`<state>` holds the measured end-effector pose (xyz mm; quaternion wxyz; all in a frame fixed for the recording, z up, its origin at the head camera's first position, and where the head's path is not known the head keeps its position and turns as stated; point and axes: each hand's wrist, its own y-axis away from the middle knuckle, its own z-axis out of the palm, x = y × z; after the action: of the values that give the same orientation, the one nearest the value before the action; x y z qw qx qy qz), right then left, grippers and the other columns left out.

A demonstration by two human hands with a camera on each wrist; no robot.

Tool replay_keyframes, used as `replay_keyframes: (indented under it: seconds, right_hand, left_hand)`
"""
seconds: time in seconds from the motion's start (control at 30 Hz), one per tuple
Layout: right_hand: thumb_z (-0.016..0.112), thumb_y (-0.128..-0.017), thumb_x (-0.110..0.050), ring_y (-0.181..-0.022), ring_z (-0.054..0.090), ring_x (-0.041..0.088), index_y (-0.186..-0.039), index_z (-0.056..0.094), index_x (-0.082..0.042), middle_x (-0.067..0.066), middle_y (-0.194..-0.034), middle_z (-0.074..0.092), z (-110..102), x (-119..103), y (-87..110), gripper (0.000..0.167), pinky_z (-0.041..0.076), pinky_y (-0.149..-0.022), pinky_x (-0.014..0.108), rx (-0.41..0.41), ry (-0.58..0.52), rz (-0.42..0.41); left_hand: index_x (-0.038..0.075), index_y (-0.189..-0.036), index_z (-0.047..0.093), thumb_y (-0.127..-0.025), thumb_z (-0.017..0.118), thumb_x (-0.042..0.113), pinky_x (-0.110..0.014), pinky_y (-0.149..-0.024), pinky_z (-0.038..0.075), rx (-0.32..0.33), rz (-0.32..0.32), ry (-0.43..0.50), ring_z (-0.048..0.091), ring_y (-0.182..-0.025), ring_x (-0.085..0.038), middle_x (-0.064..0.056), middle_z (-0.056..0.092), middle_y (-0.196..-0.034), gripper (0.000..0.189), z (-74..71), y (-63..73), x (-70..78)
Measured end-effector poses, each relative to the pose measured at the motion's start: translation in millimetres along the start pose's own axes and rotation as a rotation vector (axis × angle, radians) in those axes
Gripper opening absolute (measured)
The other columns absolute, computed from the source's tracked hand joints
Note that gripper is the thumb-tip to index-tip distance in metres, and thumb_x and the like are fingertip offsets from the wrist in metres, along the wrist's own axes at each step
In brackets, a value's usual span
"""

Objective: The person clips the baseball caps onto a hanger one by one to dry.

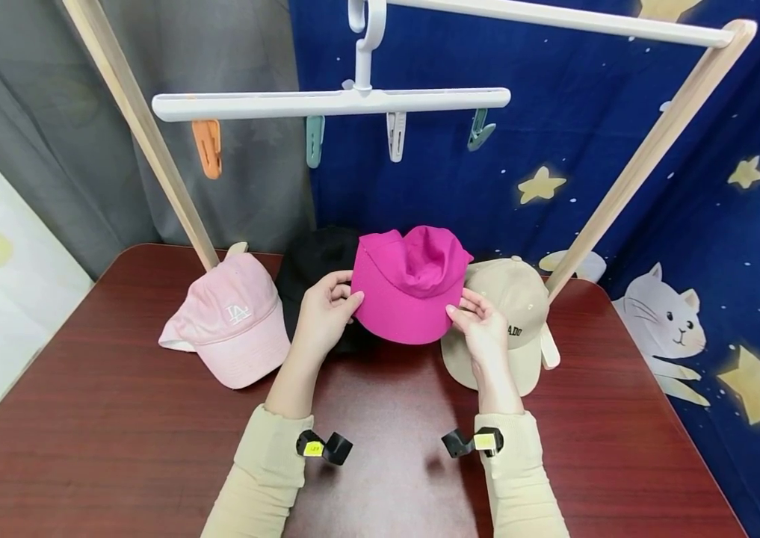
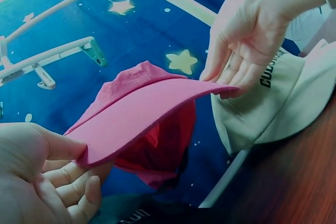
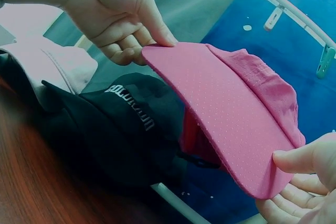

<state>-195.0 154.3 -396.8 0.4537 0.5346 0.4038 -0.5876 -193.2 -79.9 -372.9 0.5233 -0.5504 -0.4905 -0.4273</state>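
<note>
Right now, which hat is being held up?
The bright magenta hat: the left hand and right hand pinch its brim. The pale pink hat, black hat and beige hat sit on the table.

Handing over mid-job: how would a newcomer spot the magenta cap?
Start at the white hanger above the brown table. Below it in the head view, between the pink cap and the beige cap, is the magenta cap. Unlike those and the black cap, it is vivid and held up.

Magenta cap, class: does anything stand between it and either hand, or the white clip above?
Nothing visible does: the left hand and right hand pinch the magenta cap by its brim. Between it and the white clip, only blue curtain shows.
</note>
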Motion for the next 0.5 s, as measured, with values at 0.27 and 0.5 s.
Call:
replay_keyframes:
  seconds: [0.27, 0.5]
  right_hand:
    - [0.062, -0.085, 0.011, -0.075, 0.060, 0.005, -0.127, 0.052, 0.009, 0.005, -0.096, 0.061, -3.5, 0.1, -4.1, 0.043, 0.051, -0.068, 0.019, -0.018, -0.012, -0.005]
    - [0.063, -0.085, 0.011, -0.076, 0.060, 0.006, -0.126, 0.053, 0.008, 0.001, -0.093, 0.062, -5.4, -2.8, -9.0, 0.043, 0.051, -0.069, 0.019, -0.040, -0.007, -0.035]
  left_hand:
    - [-0.006, -0.117, 0.058, -0.089, 0.061, -0.005, -0.025, -0.056, 0.049, -0.058, 0.010, 0.036, 0.054, -0.061, -0.011, -0.011, 0.063, -0.078, 0.028, -1.2, -4.6, 0.3]
    - [-0.004, -0.114, 0.059, -0.089, 0.061, -0.004, -0.030, -0.058, 0.051, -0.089, 0.022, -0.019, 0.054, -0.062, -0.015, -0.011, 0.063, -0.078, 0.025, -5.4, -10.7, 4.0]
